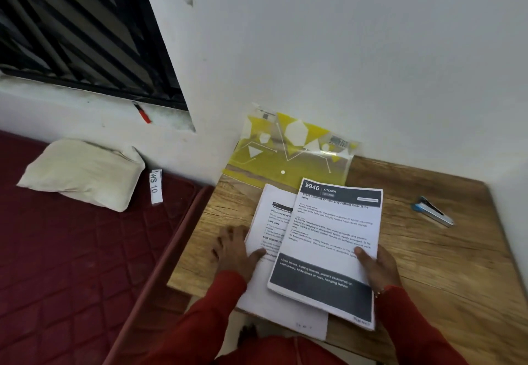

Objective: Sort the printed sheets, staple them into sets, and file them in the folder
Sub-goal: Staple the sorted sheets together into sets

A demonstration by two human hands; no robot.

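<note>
Printed sheets (328,239): light, floppy, slide-prone stack near table (428,264) front edge. Right hand (378,267) pinches its right edge; left hand (235,246) presses the lower sheet flat, fingers spread. Grip by edges.

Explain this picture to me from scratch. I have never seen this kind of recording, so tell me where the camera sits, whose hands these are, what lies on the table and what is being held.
There is no machine here. A person wears one wide-angle camera on the head, so you look forward and down at their own two hands and red sleeves. They sit at a small wooden table set against a white wall.

The right hand grips a set of printed sheets headed "Kitchen", thumb on top. The left hand rests with spread fingers on a second stack of sheets, which lies partly under the first.

Behind the papers a yellow transparent folder lies at the table's far edge, its back part propped against the wall. To the right lies a blue stapler, untouched.

Left of the table is a dark red mattress with a pale pillow.
</note>
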